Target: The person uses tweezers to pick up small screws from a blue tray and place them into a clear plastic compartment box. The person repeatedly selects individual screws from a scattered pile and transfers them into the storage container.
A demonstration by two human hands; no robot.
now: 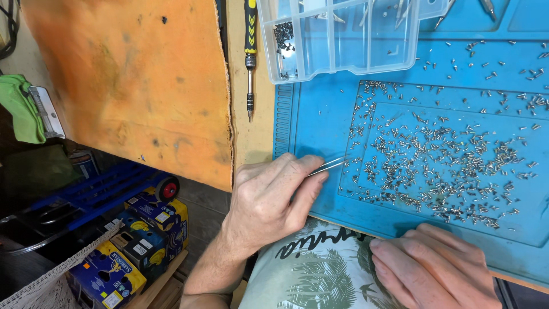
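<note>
Pinching thin steel tweezers, left hand; right hand flat, empty, on ribbed blue mat.

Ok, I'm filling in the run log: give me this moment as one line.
left hand: holds tweezers | right hand: rests on blue mat edge | small screws: scattered on mat

Below the bench edge at lower left, we see a cluster of blue and yellow cardboard boxes stacked on a wooden pallet, several bearing small white rectangular labels on their tops; one box sits partly under white netting beside a blue hand trolley
</note>
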